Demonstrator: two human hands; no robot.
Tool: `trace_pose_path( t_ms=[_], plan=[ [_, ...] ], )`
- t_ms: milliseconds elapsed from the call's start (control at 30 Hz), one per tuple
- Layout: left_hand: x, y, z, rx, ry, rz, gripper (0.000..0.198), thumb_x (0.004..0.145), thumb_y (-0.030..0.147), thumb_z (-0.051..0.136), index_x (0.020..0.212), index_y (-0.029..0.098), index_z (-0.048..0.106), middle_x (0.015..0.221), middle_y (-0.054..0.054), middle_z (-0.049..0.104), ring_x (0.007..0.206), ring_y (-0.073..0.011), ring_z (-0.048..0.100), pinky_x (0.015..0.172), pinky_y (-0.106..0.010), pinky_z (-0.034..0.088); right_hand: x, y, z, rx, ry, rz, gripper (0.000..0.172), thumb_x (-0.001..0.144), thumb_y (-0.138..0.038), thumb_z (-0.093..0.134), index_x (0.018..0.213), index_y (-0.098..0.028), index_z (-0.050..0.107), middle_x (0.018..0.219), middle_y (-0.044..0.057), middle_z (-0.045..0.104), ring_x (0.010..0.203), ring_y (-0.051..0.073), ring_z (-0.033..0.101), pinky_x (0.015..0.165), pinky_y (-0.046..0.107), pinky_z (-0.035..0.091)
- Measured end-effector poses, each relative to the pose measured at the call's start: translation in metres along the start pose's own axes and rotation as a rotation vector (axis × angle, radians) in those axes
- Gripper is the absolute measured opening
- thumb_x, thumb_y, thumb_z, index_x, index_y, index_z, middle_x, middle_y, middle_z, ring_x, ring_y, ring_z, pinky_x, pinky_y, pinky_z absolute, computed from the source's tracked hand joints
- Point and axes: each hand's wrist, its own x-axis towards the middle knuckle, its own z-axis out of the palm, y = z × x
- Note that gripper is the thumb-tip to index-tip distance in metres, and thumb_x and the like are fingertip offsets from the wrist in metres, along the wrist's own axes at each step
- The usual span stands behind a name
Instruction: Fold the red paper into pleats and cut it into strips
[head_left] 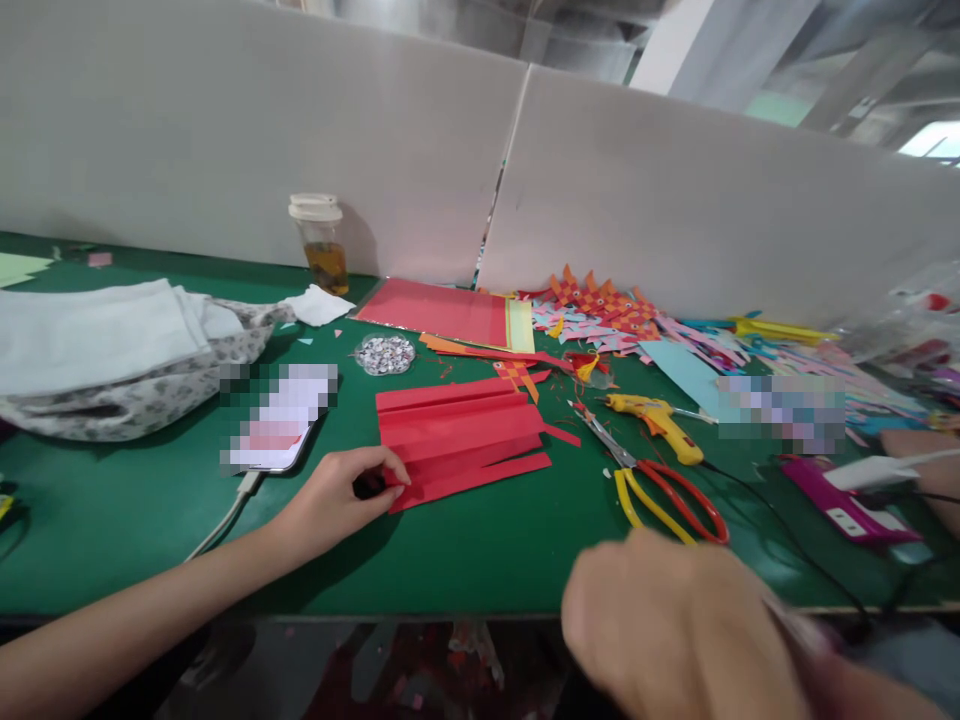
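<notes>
Red paper sheet point(457, 432) lies flat on the green counter point(480, 570), to the left of the scissors point(627, 458). My left hand point(326, 500) has thumb and forefinger pinched together on its near left corner. My right hand point(667, 625) is a blur on the near side of the scissors, at the counter's front edge; I cannot tell whether its fingers are together or clamped on anything.

Left of the scissors, I have a broad green strip of counter between the paper and the front edge. Beyond the scissors it is tighter: the yellow glue gun point(664, 422) lies just past the blades, and woven paper fish point(611, 305) are heaped against the partition point(675, 210). The phone point(289, 415) bounds my space on the far left of the scissors.

The paper is bright red, creased lengthwise into long bands, with a raised fold toward the back. Its nearest band splits away at the end toward the scissors, where a short red strip point(562, 435) sticks out.
</notes>
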Motion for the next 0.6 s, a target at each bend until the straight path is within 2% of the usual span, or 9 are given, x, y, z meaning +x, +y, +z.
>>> trace_pose_path(
  t_ms=[100, 167, 267, 367, 600],
  plan=[
    [-0.001, -0.002, 0.000, 0.007, -0.009, 0.004, 0.008, 0.076, 0.018, 0.053, 0.079, 0.019, 0.060, 0.071, 0.002, 0.062, 0.063, -0.0105, 0.055, 0.058, -0.019, 0.041, 0.023, 0.012, 0.005, 0.122, -0.037, 0.062, 0.031, 0.078, -0.045, 0.044, 0.057, -0.027, 0.057, 0.042, 0.000, 0.049, 0.034, 0.012, 0.043, 0.033, 0.025, 0.031],
    [-0.002, -0.002, -0.001, 0.004, -0.012, 0.009, 0.008, 0.076, 0.018, 0.053, 0.079, 0.019, 0.060, 0.073, 0.002, 0.063, 0.065, -0.0108, 0.055, 0.059, -0.020, 0.041, 0.036, 0.023, 0.013, 0.209, 0.031, 0.218, 0.020, 0.078, -0.036, 0.050, 0.066, -0.023, 0.059, 0.050, 0.001, 0.055, 0.039, 0.012, 0.044, 0.034, 0.023, 0.029],
    [-0.002, -0.001, -0.001, 0.007, -0.011, 0.013, 0.008, 0.075, 0.018, 0.054, 0.079, 0.018, 0.061, 0.069, 0.002, 0.062, 0.062, -0.0102, 0.054, 0.057, -0.019, 0.040, 0.045, 0.035, 0.027, 0.060, 0.022, 0.352, 0.020, 0.080, -0.035, 0.053, 0.070, -0.019, 0.058, 0.062, 0.002, 0.063, 0.042, 0.009, 0.042, 0.039, 0.023, 0.032],
    [-0.001, 0.001, -0.002, 0.001, 0.002, 0.024, 0.006, 0.075, 0.017, 0.054, 0.076, 0.018, 0.060, 0.069, 0.002, 0.062, 0.061, -0.0092, 0.053, 0.056, -0.019, 0.040, 0.045, 0.042, 0.039, -0.008, -0.049, 0.388, 0.023, 0.081, -0.039, 0.052, 0.073, -0.018, 0.057, 0.068, 0.003, 0.066, 0.043, 0.008, 0.042, 0.041, 0.022, 0.033],
    [-0.002, -0.003, -0.002, 0.023, 0.003, 0.103, 0.009, 0.076, 0.012, 0.054, 0.078, 0.019, 0.060, 0.078, 0.002, 0.064, 0.067, -0.0099, 0.056, 0.060, -0.020, 0.041, 0.045, 0.053, 0.048, -0.047, -0.049, 0.348, 0.022, 0.083, -0.038, 0.051, 0.074, -0.018, 0.056, 0.067, 0.002, 0.066, 0.042, 0.008, 0.041, 0.041, 0.022, 0.032]
  ],
)
